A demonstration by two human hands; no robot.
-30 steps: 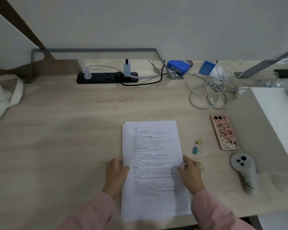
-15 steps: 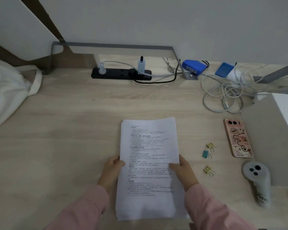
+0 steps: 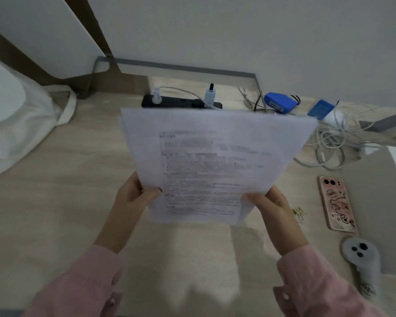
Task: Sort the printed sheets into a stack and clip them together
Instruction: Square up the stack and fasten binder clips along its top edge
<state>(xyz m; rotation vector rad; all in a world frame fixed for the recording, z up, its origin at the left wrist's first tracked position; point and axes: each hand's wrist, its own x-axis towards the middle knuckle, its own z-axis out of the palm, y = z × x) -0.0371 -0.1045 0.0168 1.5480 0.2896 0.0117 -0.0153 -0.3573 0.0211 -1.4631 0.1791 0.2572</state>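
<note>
The stack of printed sheets [image 3: 213, 161] is lifted off the wooden desk [image 3: 55, 213] and tilted up toward the camera, slightly blurred. My left hand [image 3: 135, 197] grips its lower left edge, thumb on the front page. My right hand [image 3: 270, 202] grips the lower right edge the same way. A yellow binder clip [image 3: 298, 212] lies on the desk just right of my right hand; other clips seen earlier are hidden behind that hand or the paper.
A pink phone [image 3: 337, 203] and a grey controller [image 3: 361, 259] lie at the right. At the back are a black power strip [image 3: 181, 103], a blue device [image 3: 279, 102] and tangled white cables [image 3: 329, 143]. A white cloth bag [image 3: 16, 124] sits at the left.
Both hands have taken hold of the stack's side edges and raised it from flat on the desk to a tilted, upright hold. The view has shifted closer and left.
</note>
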